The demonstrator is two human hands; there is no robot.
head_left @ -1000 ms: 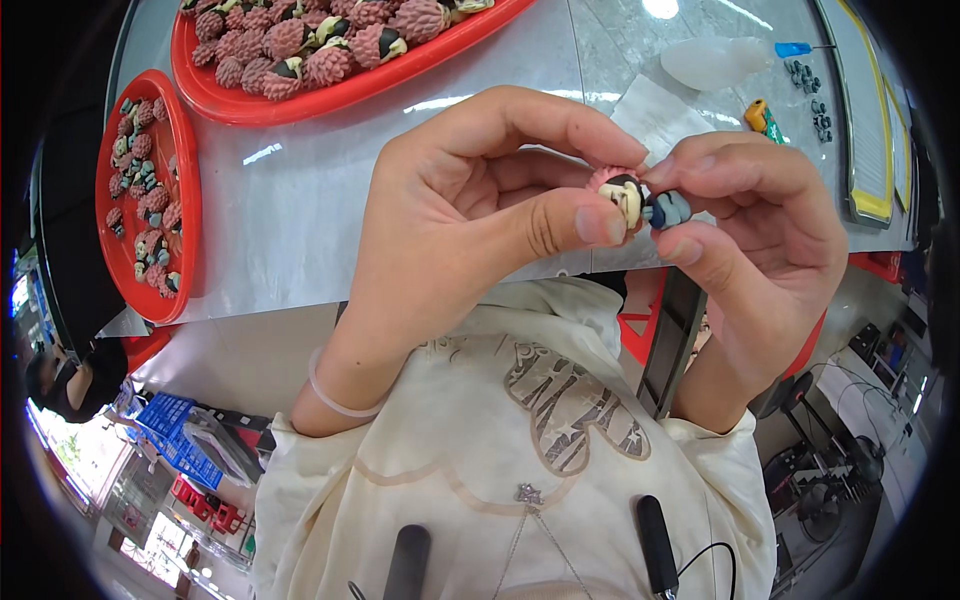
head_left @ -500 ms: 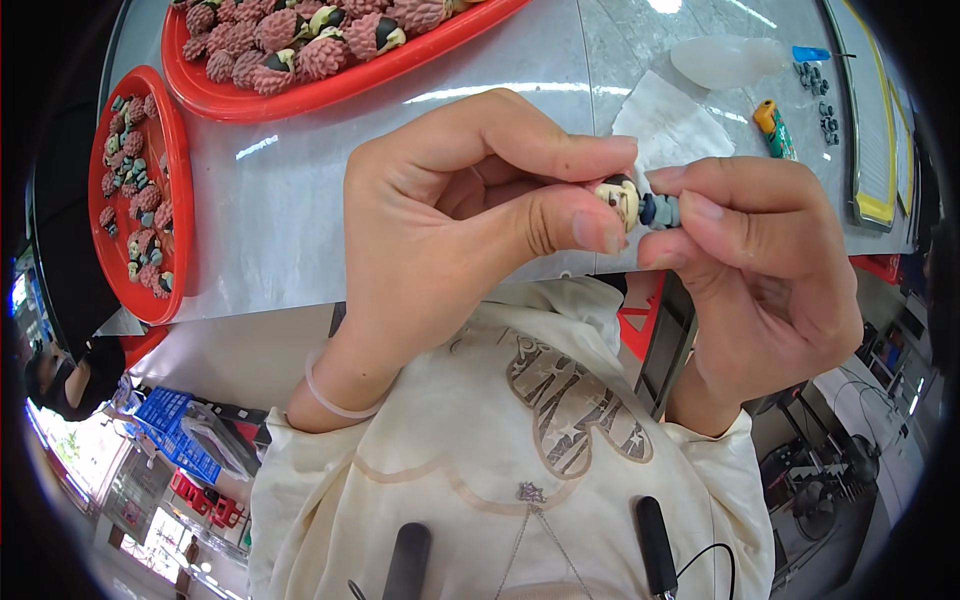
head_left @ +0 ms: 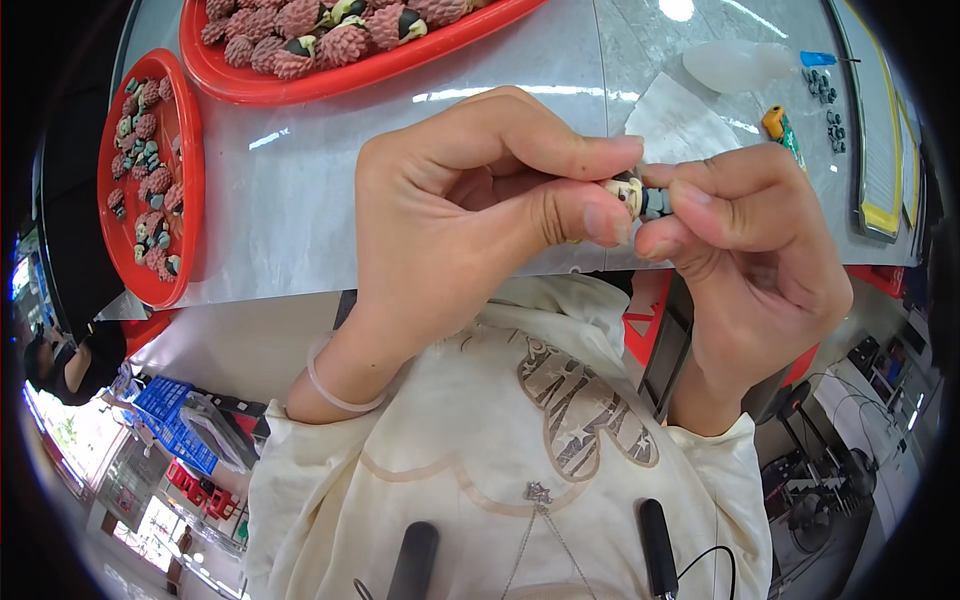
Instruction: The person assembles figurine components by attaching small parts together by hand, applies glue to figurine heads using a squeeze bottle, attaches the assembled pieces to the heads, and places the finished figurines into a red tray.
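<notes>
My left hand [head_left: 440,220] pinches the small figurine head [head_left: 624,192], pale with a dark top, between thumb and index finger. From the other side, my right hand [head_left: 765,240] grips the grey-blue figurine body [head_left: 657,203] with thumb and fingertips. Head and body meet at a dark collar, lying roughly sideways above the table's near edge. Fingers cover part of both pieces, so I cannot tell whether they are joined or only pressed together.
At the far left, a large red tray [head_left: 400,74] holds several pink textured figurine pieces. A smaller red oval tray [head_left: 194,180] holds more. On the right lie white paper [head_left: 675,118], a translucent bottle [head_left: 735,65], a yellow-green tool [head_left: 783,128] and small grey-blue parts [head_left: 836,130].
The figurine body has come closer to the head, and the gap at the collar has narrowed. My right hand has shifted slightly left and up. The view has moved a little.
</notes>
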